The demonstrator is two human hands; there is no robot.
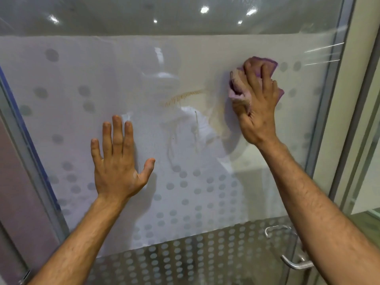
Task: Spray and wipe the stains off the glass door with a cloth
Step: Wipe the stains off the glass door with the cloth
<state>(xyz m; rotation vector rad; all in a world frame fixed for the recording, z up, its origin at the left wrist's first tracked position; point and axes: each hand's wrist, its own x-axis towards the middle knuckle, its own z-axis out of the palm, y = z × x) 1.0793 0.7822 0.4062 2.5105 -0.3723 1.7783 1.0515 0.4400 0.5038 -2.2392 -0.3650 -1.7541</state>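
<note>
Two bare forearms enter from the near edge, both cut off at the frame's lower border, elbows out of view. Nearest on the right, one curved silver metal door handle (296,264) lies with its long axis roughly level, its right end hidden behind the right forearm; a second handle-like shape above it is faint and may be a reflection, which cannot be settled. One left hand (118,161) lies flat on the pane at lower left of centre, four fingers straight and close together pointing up, thumb spread wide to the right, holding nothing. One right hand (256,103) is farther up and to the right, its fingers curled over one bunched purple cloth (238,87), pressing it to the pane; most of the cloth is hidden under the hand, with folds showing at the left of the knuckles and edges above and to the right. The cloth's visible left face is soiled tan. One frosted glass door (82,130), patterned with grey dots, fills the view, its pane upright and its metal frame running up both sides; the dots crowd thickest toward the lower part. One tan smear stain (183,97) lies on the glass just left of the cloth, its long axis near level and rising slightly rightward; thin pale drip lines (196,132) run down below it, their number hard to count. Beyond the clear upper band, five blurred bright ceiling light spots (204,9) show; the glass also carries a dim reflection of a figure, details unreadable.
</note>
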